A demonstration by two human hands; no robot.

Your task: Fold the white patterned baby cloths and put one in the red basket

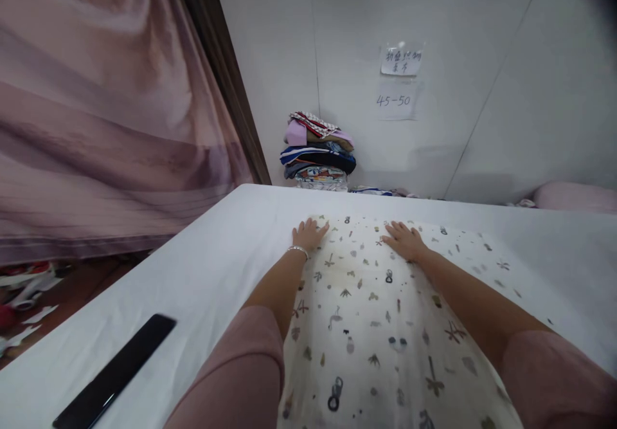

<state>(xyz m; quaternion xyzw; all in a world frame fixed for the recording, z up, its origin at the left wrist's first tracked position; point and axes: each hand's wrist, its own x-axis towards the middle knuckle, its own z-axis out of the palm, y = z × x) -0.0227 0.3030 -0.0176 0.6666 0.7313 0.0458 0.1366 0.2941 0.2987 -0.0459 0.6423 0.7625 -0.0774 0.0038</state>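
Observation:
A thin white cloth (pixel 361 300) printed with small palm trees, leaves and sunglasses is spread over the white-covered table, its near part running down out of view toward me. My left hand (pixel 308 234) lies flat with fingers spread at the cloth's far left corner. On the far part of the cloth, my right hand (pixel 405 241) rests palm down, fingers apart. Beyond my right arm the cloth continues to the right, partly hidden by that arm.
A black phone-like slab (pixel 116 371) lies on the white tabletop (pixel 231 249) at the left. Behind the far edge stands a stack of folded fabrics (pixel 318 152). Paper notes (pixel 401 62) hang on the wall. A pink curtain (pixel 116 107) hangs at the left.

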